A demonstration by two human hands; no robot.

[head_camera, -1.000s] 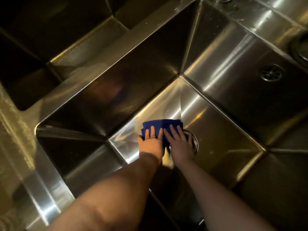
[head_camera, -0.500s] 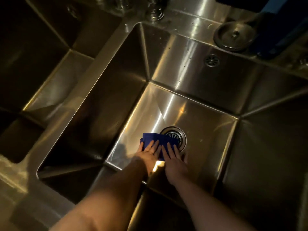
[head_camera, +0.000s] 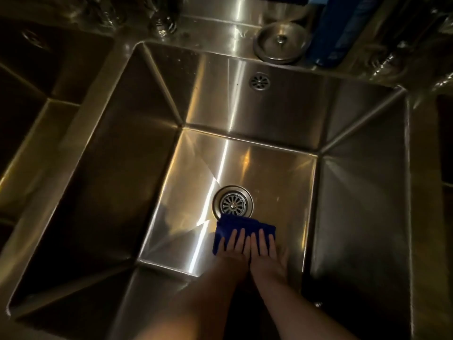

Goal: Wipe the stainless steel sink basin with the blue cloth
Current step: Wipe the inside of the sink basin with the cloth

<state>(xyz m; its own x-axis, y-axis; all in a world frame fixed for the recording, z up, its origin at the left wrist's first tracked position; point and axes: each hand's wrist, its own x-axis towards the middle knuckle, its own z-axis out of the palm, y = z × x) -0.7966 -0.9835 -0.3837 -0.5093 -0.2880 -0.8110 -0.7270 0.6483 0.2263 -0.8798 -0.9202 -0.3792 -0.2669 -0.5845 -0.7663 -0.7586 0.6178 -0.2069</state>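
Note:
A deep stainless steel sink basin (head_camera: 267,168) fills the view. On its floor, just on the near side of the round drain (head_camera: 232,202), lies a folded blue cloth (head_camera: 242,223). My left hand (head_camera: 234,249) and my right hand (head_camera: 266,250) lie side by side flat on the cloth, fingers straight and pointing away from me, pressing it onto the steel. The near part of the cloth is hidden under my palms.
An overflow grate (head_camera: 259,81) sits in the back wall. A round metal lid (head_camera: 281,42) and a dark blue bottle (head_camera: 335,33) stand on the back ledge. A second basin (head_camera: 36,114) lies to the left. Tap fittings show dimly at top left.
The cloth and both hands have slid toward the near wall and to the right, off the drain, which is now fully uncovered. The camera has swung to look more squarely into the basin.

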